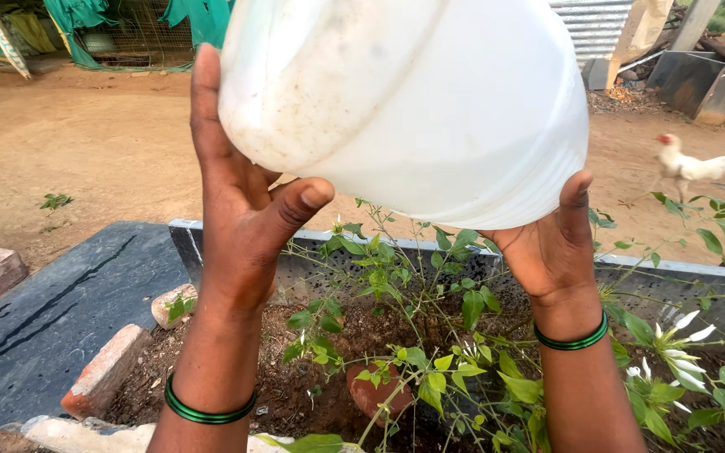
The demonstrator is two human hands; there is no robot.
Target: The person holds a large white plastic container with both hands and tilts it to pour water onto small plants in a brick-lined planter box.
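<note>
The white plastic container [413, 101] is raised between both hands above the leafy green plant [430, 361] in the soil bed — the left hand [241, 201] cups its lower left side with thumb pressed against it, the right hand [551, 247] props it from beneath on the right. Both hands touch it equally, neither nearer. It looks translucent, rounded and smooth, faintly speckled with dirt — its upper part runs out of view.

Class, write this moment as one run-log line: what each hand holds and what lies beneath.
left hand: grip on white plastic container | right hand: supports its underside | container: raised, tilted | below: green plant in soil bed | background: white chicken
</note>
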